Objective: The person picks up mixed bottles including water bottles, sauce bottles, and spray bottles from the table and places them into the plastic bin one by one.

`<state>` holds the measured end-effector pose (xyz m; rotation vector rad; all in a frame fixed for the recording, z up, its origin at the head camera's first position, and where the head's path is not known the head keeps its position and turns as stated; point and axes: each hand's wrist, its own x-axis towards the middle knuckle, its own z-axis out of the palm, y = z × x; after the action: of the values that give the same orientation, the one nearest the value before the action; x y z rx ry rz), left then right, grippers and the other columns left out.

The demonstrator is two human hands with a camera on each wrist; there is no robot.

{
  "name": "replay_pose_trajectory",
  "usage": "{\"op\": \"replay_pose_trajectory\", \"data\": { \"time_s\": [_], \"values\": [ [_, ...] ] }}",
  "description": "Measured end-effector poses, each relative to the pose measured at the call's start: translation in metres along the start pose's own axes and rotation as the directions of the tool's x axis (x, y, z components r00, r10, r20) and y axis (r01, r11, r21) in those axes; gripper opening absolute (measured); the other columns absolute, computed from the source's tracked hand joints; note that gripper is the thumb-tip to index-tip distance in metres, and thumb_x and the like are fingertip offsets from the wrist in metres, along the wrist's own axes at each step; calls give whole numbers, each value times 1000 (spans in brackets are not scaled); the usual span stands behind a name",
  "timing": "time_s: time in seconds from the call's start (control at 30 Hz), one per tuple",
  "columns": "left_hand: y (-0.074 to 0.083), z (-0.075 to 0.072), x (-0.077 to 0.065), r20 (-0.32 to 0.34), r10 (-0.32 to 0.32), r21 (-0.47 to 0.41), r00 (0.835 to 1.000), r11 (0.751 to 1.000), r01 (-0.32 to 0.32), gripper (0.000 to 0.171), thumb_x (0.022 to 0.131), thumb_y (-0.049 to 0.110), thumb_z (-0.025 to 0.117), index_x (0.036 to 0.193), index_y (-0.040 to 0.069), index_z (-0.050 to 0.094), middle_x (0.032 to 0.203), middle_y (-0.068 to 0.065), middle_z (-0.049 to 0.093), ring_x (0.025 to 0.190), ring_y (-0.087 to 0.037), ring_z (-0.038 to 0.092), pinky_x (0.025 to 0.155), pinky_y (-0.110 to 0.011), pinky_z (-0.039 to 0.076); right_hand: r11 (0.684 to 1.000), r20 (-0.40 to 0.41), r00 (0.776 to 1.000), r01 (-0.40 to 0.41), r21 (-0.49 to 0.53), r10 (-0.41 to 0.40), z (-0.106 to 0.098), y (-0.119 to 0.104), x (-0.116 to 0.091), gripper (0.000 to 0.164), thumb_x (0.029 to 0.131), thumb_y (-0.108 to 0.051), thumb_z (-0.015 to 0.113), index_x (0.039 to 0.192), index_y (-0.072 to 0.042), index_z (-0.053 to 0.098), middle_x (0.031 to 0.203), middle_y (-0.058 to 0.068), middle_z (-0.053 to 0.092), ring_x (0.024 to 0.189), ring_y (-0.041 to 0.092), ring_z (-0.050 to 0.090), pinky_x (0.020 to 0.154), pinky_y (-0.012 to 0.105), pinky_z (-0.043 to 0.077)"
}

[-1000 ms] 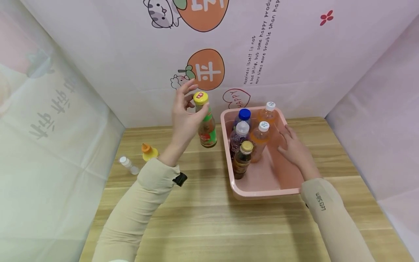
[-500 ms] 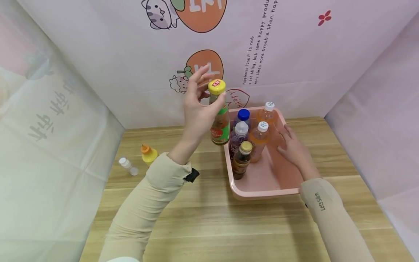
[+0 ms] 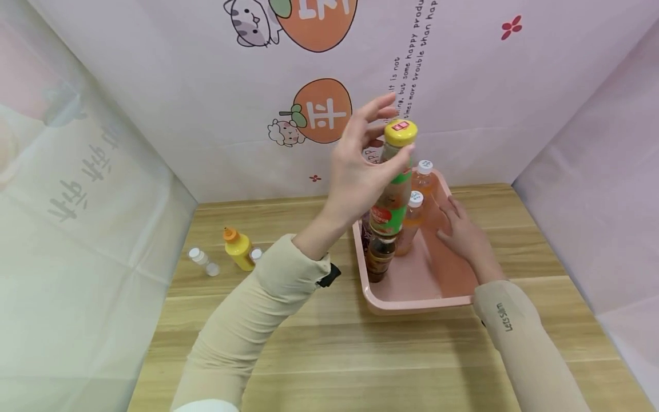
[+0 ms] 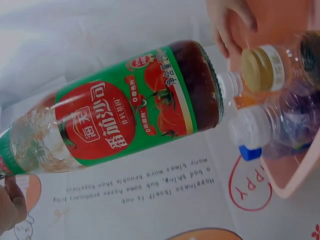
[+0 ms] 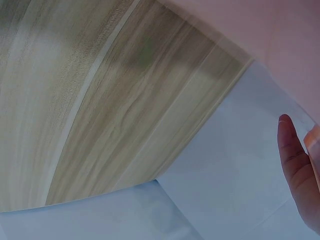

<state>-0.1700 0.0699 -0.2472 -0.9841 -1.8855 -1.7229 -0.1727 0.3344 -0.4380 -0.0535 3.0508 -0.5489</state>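
Observation:
My left hand (image 3: 360, 166) holds a glass ketchup bottle (image 3: 390, 214) near its yellow cap, raised over the left side of a pink basin (image 3: 401, 304). Its green and red label faces the left wrist view, where the bottle (image 4: 115, 107) looks part full. Inside the basin stand a dark sauce bottle (image 3: 380, 264), two orange drink bottles (image 3: 410, 226) and, mostly hidden in the head view, a purple bottle (image 4: 295, 117) and a blue cap (image 4: 250, 152). My right hand (image 3: 467, 243) holds the basin's right wall, thumb inside; a finger (image 5: 295, 172) shows outside.
On the wooden table (image 3: 319, 355), left of the basin, are a yellow squeeze bottle (image 3: 239, 250), a small clear white-capped bottle (image 3: 203, 262) and another white cap (image 3: 256, 254) partly behind the sleeve. Printed cloth walls (image 3: 247, 126) enclose the table's back and sides.
My left hand has carried the ketchup bottle rightward and slightly up, from beside the basin to above it. The right hand and the basin stay put.

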Motion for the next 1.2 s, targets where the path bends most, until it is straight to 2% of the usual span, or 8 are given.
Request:
{"op": "replay_pose_trajectory", "data": {
  "time_s": [0.23,0.37,0.5,0.6,0.77,0.9,1.1,1.2],
  "values": [
    [2,24,-5,107,-22,-5,994,1000,22,58,82,3,71,135,4,46,126,-15,54,106,-16,65,84,-13,48,1000,-6,1000,19,10,-19,-1,0,-1,66,90,-20,55,145,5,29,154,28,12,121,54,43,88,65,44],
    [-2,33,-10,161,-46,4,986,999,46,57,82,2,70,134,6,48,126,-13,53,106,-14,65,83,-11,49,1000,-6,1000,26,15,-26,-1,2,0,69,90,-19,55,147,3,24,155,29,11,124,55,40,91,67,42],
    [-9,40,-15,209,-37,45,977,999,28,56,82,2,71,133,4,49,128,-12,52,108,-14,63,85,-9,45,999,-2,1000,30,19,-30,-2,1,0,72,91,-20,53,150,3,19,156,28,10,129,55,34,93,67,41],
    [-15,46,-19,261,-45,65,964,997,29,56,82,2,71,134,3,49,131,-13,50,115,-16,56,89,-7,44,1000,11,1000,19,18,-19,-3,0,0,74,91,-21,51,150,3,16,156,28,9,128,55,36,93,66,42],
    [-29,54,-29,334,-80,131,939,991,38,56,82,3,71,134,5,50,129,-13,50,112,-17,54,93,-5,42,1000,13,1000,14,14,-15,-1,2,-1,70,89,-19,52,148,5,22,154,27,13,119,54,45,88,65,46],
    [-38,57,-37,375,-103,184,921,982,35,55,83,5,71,134,7,50,128,-12,51,110,-16,53,89,-4,41,1000,12,1000,9,20,-9,0,3,0,68,92,-25,54,146,6,26,154,26,14,124,55,41,92,67,42],
    [-51,60,-46,425,-157,208,891,975,72,56,83,4,69,136,9,49,132,-11,48,100,-14,56,64,-7,41,1000,11,1000,6,9,-6,-1,2,2,72,94,-30,53,149,3,20,156,26,12,126,56,38,94,68,40],
    [-57,62,-49,446,-186,240,875,967,83,58,83,5,69,137,10,49,131,-11,49,95,-14,55,62,-8,38,1000,18,1000,-5,7,5,-1,2,3,72,95,-30,50,151,1,17,156,26,10,128,57,35,95,69,39]
  ]
}}
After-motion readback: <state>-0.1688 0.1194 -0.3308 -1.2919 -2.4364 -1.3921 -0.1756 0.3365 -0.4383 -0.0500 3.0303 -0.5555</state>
